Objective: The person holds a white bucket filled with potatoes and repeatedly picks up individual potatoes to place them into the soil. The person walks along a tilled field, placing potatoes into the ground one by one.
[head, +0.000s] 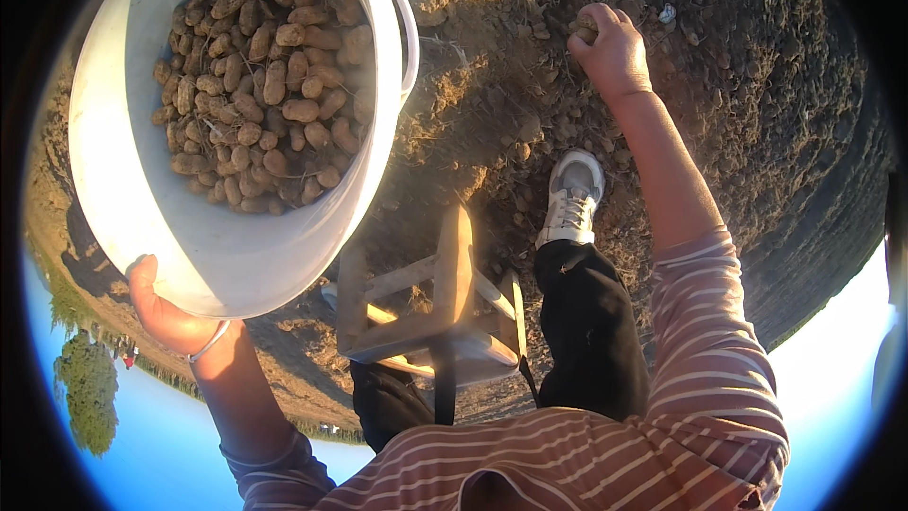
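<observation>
A large white plastic bucket [248,255] fills the upper left, with many unshelled peanuts [273,81] inside. My left hand [174,319] grips the bucket's near rim, thumb on the inner wall; a white bangle circles that wrist. To the right of the bucket, above the soil, my right hand [610,46] is closed on a small brownish thing [587,27], possibly peanuts; the fingers partly hide it.
A small wooden stool frame [454,270], with dark straps, hangs or stands before my body. My shoe [574,188] rests on dry, clumpy soil [489,99]. A small white scrap [667,13] lies beyond my right hand. Trees [89,390] stand far off.
</observation>
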{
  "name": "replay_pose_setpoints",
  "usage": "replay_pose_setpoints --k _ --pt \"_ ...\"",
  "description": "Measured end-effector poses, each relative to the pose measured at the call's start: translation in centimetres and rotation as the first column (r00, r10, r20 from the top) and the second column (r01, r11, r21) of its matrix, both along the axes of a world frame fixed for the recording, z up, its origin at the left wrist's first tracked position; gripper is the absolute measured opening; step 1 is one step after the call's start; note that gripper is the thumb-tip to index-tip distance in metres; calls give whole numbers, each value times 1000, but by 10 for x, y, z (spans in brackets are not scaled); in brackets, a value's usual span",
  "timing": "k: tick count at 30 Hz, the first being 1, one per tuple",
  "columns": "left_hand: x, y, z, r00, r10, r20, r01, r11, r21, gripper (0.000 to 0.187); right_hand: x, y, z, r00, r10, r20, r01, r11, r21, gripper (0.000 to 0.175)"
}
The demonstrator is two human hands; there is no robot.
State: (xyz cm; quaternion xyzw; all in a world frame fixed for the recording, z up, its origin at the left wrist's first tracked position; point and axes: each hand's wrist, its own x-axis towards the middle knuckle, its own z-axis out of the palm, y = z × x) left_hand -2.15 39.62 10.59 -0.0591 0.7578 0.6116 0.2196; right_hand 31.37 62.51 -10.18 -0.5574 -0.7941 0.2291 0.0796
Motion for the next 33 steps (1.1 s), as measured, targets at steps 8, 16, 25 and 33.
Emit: replay_pose_setpoints --k 8,16,25,33 --pt "-3 -6 -2 997 -75 -11 76 996 43 36 -105 -33 175 556 239 -796 -256 960 109 25" --pt "-2 -28 -37 649 -511 -564 356 859 -368 28 -103 -31 129 700 -142 -700 -90 955 -283 26" --pt "23 -42 -46 955 -253 -153 245 967 -67 71 -87 -270 172 659 732 -171 -682 488 -545 70" --pt "-3 -69 -77 895 -232 382 230 972 53 48 -174 -319 131 318 943 -92 -514 90 -853 77"
